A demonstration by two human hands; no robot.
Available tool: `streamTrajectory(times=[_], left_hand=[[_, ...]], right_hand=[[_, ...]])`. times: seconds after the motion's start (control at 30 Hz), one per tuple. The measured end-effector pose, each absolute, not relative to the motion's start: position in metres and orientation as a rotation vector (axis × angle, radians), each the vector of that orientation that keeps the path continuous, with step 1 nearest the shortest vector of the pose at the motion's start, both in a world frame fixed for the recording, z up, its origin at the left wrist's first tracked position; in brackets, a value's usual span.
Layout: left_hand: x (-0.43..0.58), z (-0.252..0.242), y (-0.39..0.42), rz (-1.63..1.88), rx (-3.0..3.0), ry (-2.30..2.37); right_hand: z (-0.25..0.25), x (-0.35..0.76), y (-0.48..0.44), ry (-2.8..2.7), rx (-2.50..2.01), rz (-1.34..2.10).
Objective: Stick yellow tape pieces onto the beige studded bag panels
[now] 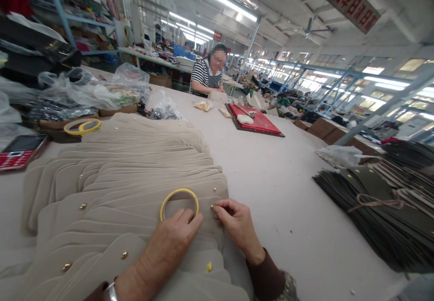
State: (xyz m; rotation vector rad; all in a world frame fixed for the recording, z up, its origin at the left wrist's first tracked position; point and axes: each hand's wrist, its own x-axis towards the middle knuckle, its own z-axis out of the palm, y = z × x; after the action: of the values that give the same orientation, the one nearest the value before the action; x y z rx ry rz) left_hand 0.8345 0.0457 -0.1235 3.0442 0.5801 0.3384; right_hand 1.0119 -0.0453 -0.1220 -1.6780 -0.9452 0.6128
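— Across the middle and the bottom, a pale table (288, 170) is spreading. What is lying on it?

— From seven to nine o'clock, many flat beige pieces (135, 174) are overlapping one another in layers. At four o'clock, a tied bundle of dark pieces (368, 179) is lying by the table's side.

— And near two o'clock, something red?

— Yes, a red board (262, 121) is lying there flat, with small items on it.

— How are the two hands standing?

— At seven o'clock, the left hand (172, 237) is resting on the beige pieces with its fingers bent; I cannot tell if it is gripping anything. Between five and six o'clock, the right hand (239, 224) is pinching, thumb and finger together.

— What smaller things are you seeing?

— At nine o'clock, a red phone (15, 156) is lying. Under the left fingers, a yellow tape ring (179, 190) is lying on the pieces. Smallest, a gold stud (212, 207) is showing at the right fingertips, by the right edge of the beige pieces.
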Motion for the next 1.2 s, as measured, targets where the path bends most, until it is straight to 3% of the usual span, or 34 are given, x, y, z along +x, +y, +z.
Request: streamTrajectory(times=[0.33, 0.6, 0.77, 0.9, 1.2], left_hand=[[0.836, -0.116, 0.044, 0.226, 3.01, 0.6], [0.837, -0.109, 0.044, 0.129, 2.956, 0.632], [0.838, -0.107, 0.044, 0.112, 2.948, 0.629], [0.836, -0.107, 0.044, 0.213, 2.959, 0.583], [0.829, -0.105, 0.06, 0.729, 3.011, 0.732]], right_hand=[[-0.121, 1.003, -0.037, -1.375, -1.839, 0.113], [-0.127, 1.01, -0.051, -1.183, -1.834, 0.257], [-0.133, 1.007, -0.057, -1.492, -1.763, -0.002], [-0.135, 0.999, -0.046, -1.493, -1.792, -0.064], [-0.119, 1.004, -0.043, -1.375, -1.852, 0.262]])
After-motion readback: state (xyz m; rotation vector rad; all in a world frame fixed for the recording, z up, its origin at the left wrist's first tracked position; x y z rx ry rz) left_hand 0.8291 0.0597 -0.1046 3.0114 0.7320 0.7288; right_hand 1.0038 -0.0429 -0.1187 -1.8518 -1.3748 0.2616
